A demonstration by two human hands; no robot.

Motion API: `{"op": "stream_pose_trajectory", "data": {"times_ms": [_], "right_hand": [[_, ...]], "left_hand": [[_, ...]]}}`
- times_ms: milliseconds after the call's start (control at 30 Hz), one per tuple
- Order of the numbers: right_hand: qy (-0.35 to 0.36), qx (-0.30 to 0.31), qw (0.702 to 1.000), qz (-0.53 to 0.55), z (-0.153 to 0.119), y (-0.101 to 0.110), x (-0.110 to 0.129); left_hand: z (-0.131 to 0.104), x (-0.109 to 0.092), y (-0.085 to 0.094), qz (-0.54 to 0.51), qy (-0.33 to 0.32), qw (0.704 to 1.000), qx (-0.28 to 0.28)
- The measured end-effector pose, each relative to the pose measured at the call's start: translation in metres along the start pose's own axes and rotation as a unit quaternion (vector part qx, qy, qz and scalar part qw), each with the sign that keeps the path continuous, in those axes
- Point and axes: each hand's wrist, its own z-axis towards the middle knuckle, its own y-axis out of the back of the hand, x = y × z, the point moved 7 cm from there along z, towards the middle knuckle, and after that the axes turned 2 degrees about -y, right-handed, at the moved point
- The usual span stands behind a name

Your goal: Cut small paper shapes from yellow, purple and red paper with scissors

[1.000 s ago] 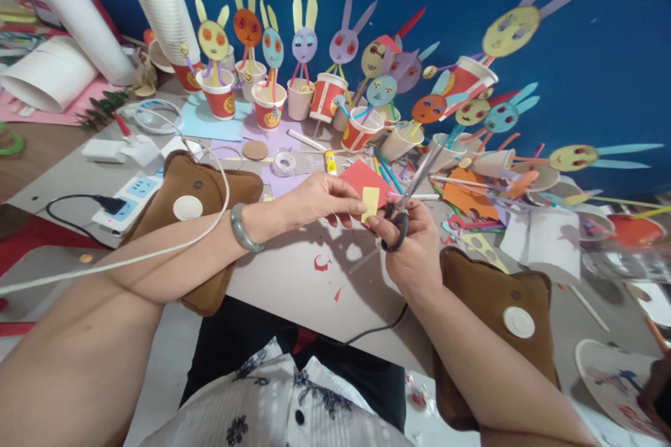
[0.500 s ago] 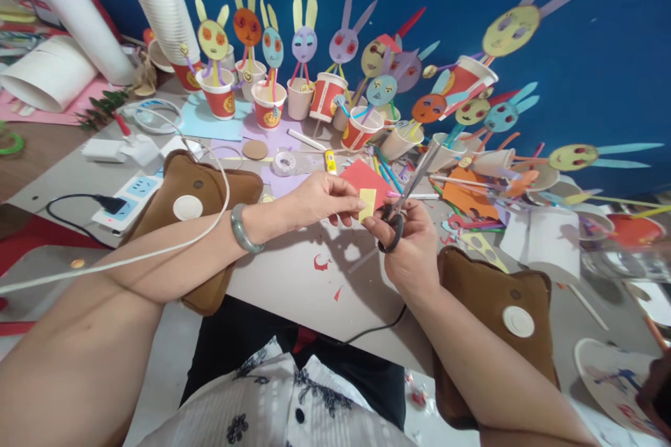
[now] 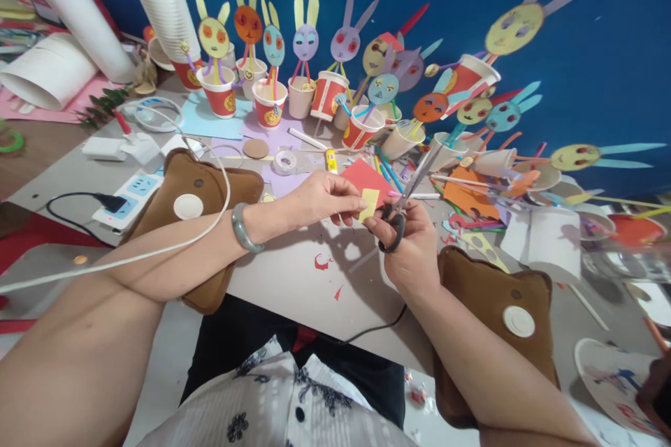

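Note:
Between thumb and fingers, my left hand [image 3: 335, 200] pinches a small yellow piece of paper [image 3: 370, 202]. My right hand [image 3: 412, 251] is closed around black-handled scissors [image 3: 416, 181], whose blades point up and away from me. The right thumb and fingertips also touch the yellow paper's lower edge. Behind the hands lies a red sheet of paper [image 3: 365, 177], partly hidden by them. Red paper scraps [image 3: 321, 262] lie on the grey table [image 3: 293, 286] below my hands.
Paper cups with rabbit-faced figures [image 3: 305, 42] line the back by the blue wall. Brown cushion-like pads [image 3: 493, 328] lie under both forearms. A white cable [image 3: 157, 257] crosses my left forearm near a power strip [image 3: 128, 199]. A tape dispenser [image 3: 286, 162] and yellow glue stick [image 3: 330, 160] lie ahead.
The yellow paper has tilted slightly between my fingers. Both hands keep nearly the same place, and the scissors stay in my right hand.

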Motion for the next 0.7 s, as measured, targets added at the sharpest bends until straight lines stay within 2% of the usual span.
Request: {"op": "stream_pose_trajectory", "data": {"times_ms": [300, 700], "right_hand": [[0.01, 0.002, 1.0, -0.02, 0.0005, -0.0009, 0.0011], [0.003, -0.005, 1.0, 0.006, 0.0003, 0.0008, -0.0005]], "left_hand": [[0.0004, 0.0019, 0.0006, -0.002, 0.001, 1.0, 0.007], [0.0009, 0.0007, -0.0001, -0.007, -0.015, 1.0, -0.004]]}}
